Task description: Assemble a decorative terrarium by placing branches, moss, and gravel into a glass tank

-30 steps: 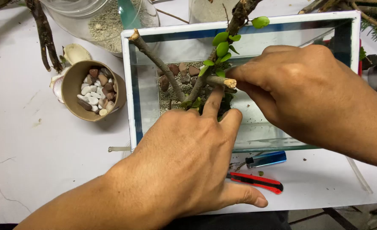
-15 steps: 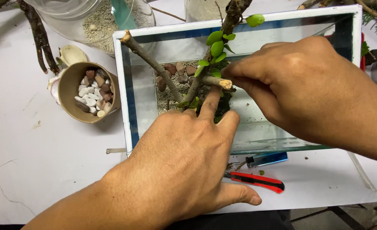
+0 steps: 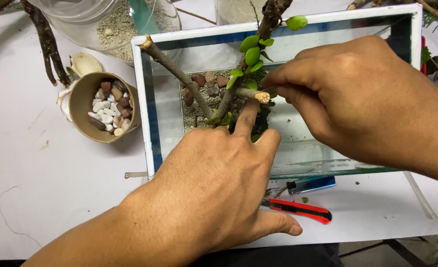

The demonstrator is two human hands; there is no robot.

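Left hand (image 3: 214, 193) lies palm down over the near wall of the glass tank (image 3: 147, 113), fingers extended into it; the index fingertip touches the underside of the cut branch stub (image 3: 252, 94). Nothing is gripped in this hand. Right hand (image 3: 357, 99) reaches in from the right, thumb and fingers pinched narrow at the stub's cut end; exact contact cannot be told. The branching plant (image 3: 251, 54), with small green leaves, stands in the tank's middle, rooted in dark soil beside pale gravel and reddish stones (image 3: 206, 81). On the white counter (image 3: 41, 188): a paper cup of pebbles (image 3: 103, 106) left of the tank, a red utility knife (image 3: 298, 209) and a blue lighter (image 3: 312, 184) in front of it.
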